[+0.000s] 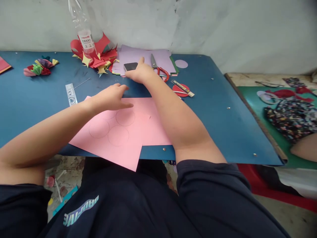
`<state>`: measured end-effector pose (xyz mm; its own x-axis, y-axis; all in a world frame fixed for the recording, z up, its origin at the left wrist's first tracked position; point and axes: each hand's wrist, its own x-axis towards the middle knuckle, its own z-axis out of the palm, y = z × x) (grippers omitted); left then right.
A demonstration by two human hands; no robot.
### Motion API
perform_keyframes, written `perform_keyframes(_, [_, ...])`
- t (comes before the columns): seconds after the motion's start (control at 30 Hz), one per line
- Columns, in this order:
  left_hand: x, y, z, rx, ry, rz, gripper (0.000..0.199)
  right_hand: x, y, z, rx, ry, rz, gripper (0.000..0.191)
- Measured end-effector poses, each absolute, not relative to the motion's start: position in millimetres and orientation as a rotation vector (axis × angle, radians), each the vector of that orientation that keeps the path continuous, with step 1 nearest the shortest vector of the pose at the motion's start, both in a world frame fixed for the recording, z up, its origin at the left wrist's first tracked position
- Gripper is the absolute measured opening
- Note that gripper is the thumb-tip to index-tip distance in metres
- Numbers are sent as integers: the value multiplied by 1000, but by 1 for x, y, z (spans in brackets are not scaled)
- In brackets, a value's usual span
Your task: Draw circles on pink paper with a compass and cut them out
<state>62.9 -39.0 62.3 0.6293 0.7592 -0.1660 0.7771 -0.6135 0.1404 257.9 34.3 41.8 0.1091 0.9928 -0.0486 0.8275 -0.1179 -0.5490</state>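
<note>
My left hand [114, 96] hovers over the pink paper [123, 152], fingers apart and holding nothing. Several pencil-drawn circles show on this sheet, which overlaps a second pink sheet [158, 132]. Farther forward, my right hand [141, 71] has its thumb and fingers around a small dark block [130, 66] at the front of a paper stack; its exact kind is unclear. Beside that hand, scissors with red handles [162, 73] lie on the purple paper [143, 53]. A metal stencil ruler [71, 94] lies left of the pink sheets.
A plastic bottle [85, 38] stands among red and yellow paper scraps [102, 58]. Colourful folded paper [41, 67] lies on the blue table [208, 109]. A yellow-and-black strip [182, 88] rests on a red paper piece. At right, another person's arm [305, 148] shows by a green table [255, 94].
</note>
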Motion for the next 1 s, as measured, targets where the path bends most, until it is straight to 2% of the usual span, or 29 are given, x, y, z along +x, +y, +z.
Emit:
perform_keyframes(0.07, [81, -38, 58, 2654, 1310, -182, 86, 261, 29, 51, -2102, -1695, 580, 98])
perform_keyframes(0.2, [96, -38, 53, 2658, 1343, -230, 59, 265, 22, 60, -2124, -1665, 620, 101])
perform_keyframes(0.3, [97, -35, 52, 2633, 1321, -260, 48, 266, 25, 57, -2124, -1662, 640, 104])
perform_keyframes(0.57, [82, -9, 62, 2482, 1138, -344, 39, 268, 26, 58, -2125, -1677, 625, 103])
perform_keyframes(0.73, [61, 11, 77, 2449, 1074, -319, 42, 266, 22, 60, -2109, -1687, 588, 103])
perform_keyframes(1.0, [84, -20, 65, 2521, 1231, -353, 43, 267, 31, 47, -2105, -1660, 565, 93])
